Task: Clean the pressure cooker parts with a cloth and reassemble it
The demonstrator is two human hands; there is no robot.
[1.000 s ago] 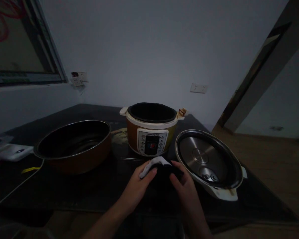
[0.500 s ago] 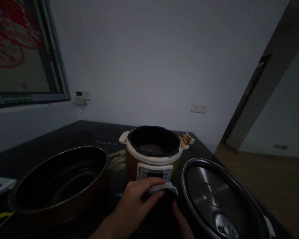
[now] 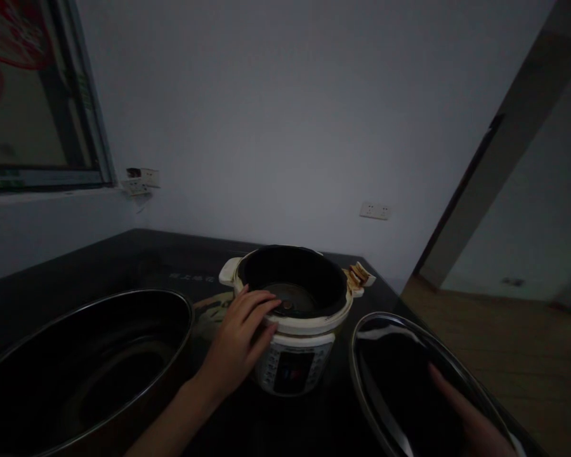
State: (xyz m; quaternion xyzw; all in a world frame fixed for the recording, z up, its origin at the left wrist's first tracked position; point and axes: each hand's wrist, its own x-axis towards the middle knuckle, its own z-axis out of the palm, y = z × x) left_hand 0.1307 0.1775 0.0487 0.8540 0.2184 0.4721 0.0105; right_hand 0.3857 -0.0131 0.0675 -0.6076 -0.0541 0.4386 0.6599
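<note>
An electric pressure cooker (image 3: 292, 327) with white trim and a dark display stands lidless on the black counter. My left hand (image 3: 242, 330) is curled over its near left rim, fingers on the inner edge and thumb outside. A small round part shows on the cooker's floor. My right hand (image 3: 471, 412) is a dim blur with one finger stretched out over a large round lid-like piece (image 3: 359, 355) with a metal rim. It holds nothing I can see, and whether it touches that piece I cannot tell. Dark glossy reflections cover the piece's surface.
A wide dark pot (image 3: 183, 304) stands at the left of the black counter (image 3: 143, 254). The cooker's hinge bracket (image 3: 359, 276) is stained brown. Wall sockets (image 3: 375, 211) sit behind. The counter's right edge drops to a wooden floor (image 3: 480, 336).
My left hand has moved up from the control panel to the cooker's rim; the white cloth it held no longer shows. My right hand has shifted right, over the round piece. The view has tilted.
</note>
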